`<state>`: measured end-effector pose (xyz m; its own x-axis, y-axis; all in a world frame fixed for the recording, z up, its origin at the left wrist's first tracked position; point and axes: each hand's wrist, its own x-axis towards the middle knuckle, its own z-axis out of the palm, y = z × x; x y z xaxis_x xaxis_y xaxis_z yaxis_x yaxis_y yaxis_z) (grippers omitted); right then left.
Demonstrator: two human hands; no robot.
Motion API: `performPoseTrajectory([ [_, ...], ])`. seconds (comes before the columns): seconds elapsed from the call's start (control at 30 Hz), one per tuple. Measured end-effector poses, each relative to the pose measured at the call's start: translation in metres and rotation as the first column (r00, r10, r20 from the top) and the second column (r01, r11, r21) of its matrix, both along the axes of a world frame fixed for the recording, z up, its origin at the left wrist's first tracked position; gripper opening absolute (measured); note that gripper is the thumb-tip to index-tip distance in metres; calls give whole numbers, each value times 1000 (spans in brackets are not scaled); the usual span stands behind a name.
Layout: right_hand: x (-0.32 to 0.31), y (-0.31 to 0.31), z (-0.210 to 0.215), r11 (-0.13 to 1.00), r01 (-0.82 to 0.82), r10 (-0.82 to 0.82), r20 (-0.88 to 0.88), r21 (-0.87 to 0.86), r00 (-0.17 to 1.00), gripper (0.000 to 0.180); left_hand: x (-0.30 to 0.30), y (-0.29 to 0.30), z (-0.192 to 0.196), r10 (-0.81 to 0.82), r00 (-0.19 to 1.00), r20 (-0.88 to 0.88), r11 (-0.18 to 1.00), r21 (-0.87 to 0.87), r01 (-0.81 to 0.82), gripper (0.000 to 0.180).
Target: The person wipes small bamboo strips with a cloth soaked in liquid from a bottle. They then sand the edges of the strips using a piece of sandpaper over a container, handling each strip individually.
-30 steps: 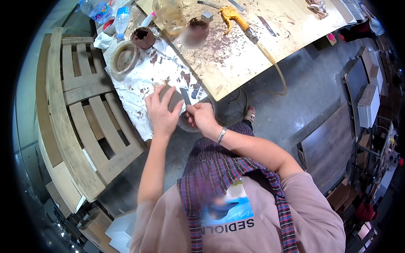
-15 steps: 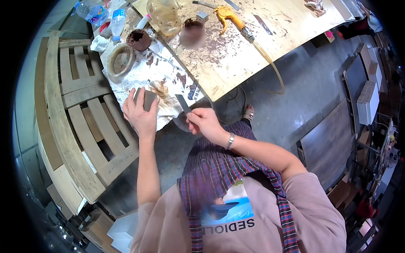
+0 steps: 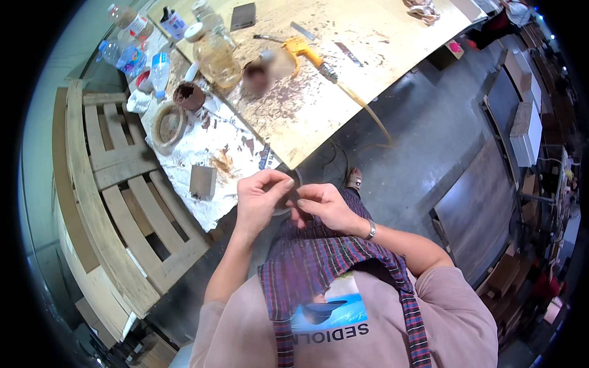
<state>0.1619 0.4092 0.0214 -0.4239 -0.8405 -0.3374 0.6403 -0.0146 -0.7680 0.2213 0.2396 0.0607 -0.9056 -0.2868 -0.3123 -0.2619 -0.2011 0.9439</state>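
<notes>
My left hand [image 3: 261, 199] and my right hand [image 3: 325, 207] come together in front of the near table corner, fingers pinched. A dark flat strip [image 3: 297, 181] stands on edge between their fingertips, both hands gripping it; my fingers partly hide it. A grey-brown rectangular block [image 3: 202, 181] lies on the white stained sheet [image 3: 190, 150] to the left of my hands. Behind it are a round shallow bowl [image 3: 169, 127] and a brown-crusted cup [image 3: 189, 96].
On the table [image 3: 392, 37] lie a yellow air blow gun [image 3: 307, 54] with its hose, metal strips [image 3: 348, 54] and a dark flat piece [image 3: 243, 16]. A large jar [image 3: 218, 61] and several bottles [image 3: 161, 72] stand at the back left. Wooden pallets [image 3: 132, 211] lean at the left.
My left hand has let go of the block, leaving it on the sheet, and moved right to the strip. My right hand has brought the strip nearer my body. The view has shifted.
</notes>
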Motion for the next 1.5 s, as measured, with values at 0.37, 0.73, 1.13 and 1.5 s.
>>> performPoseTrajectory([
  [0.37,-48,127,9,849,425,-449,6,313,893,16,-236,-58,-56,-170,976,-135,668,-744,14,22],
  [0.73,-131,238,-14,732,556,-594,-29,393,804,18,-411,-42,-69,356,905,233,173,-968,181,29],
  [1.13,-246,259,-21,809,478,-503,-16,343,864,19,-394,69,-52,191,916,352,231,-923,307,18],
  [1.5,-287,230,-29,912,316,-327,0,261,945,18,-377,100,-66,281,884,373,120,-928,353,21],
])
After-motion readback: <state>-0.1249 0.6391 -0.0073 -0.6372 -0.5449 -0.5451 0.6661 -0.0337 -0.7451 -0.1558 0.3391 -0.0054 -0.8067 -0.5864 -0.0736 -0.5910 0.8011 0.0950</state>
